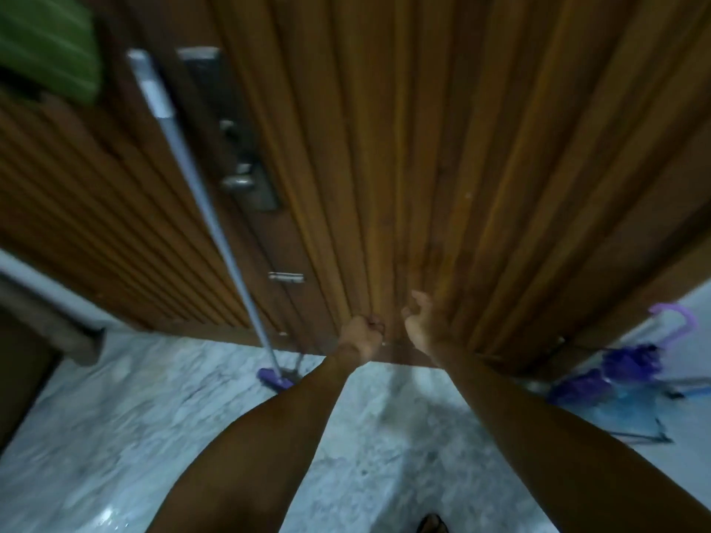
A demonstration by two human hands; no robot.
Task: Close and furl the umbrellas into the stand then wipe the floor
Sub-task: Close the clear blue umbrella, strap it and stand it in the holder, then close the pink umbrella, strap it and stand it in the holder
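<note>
- The floor (115, 436) is pale grey-white marble with darker veining, and a wet-looking sheen shows near its lower left edge.
- A ribbed wooden door (423, 167) fills the far side of the room, with a metal lock plate and lever handle (246, 175) at its left edge and a small latch (285, 277) lower down.
- A mop (215, 232) leans against the door beside the lock, its grey pole slanting up to the left and its purple head resting on the floor at the door's bottom edge.
- Something green (46, 40) hangs in the upper left corner; blur hides what it is.
- At the right edge of the floor, near the door's right corner, a purple umbrella (631, 363) with a curved lilac handle sits closed and bunched in a thin dark wire stand (654, 436); the blur hides how many umbrellas are there.
- The left hand (363, 334) reaches toward the foot of the door with its grip curled into a fist, holding nothing visible.
- The right hand (419, 321) is just beside it, grip loosely open, fingers bent and apart, holding nothing.
</note>
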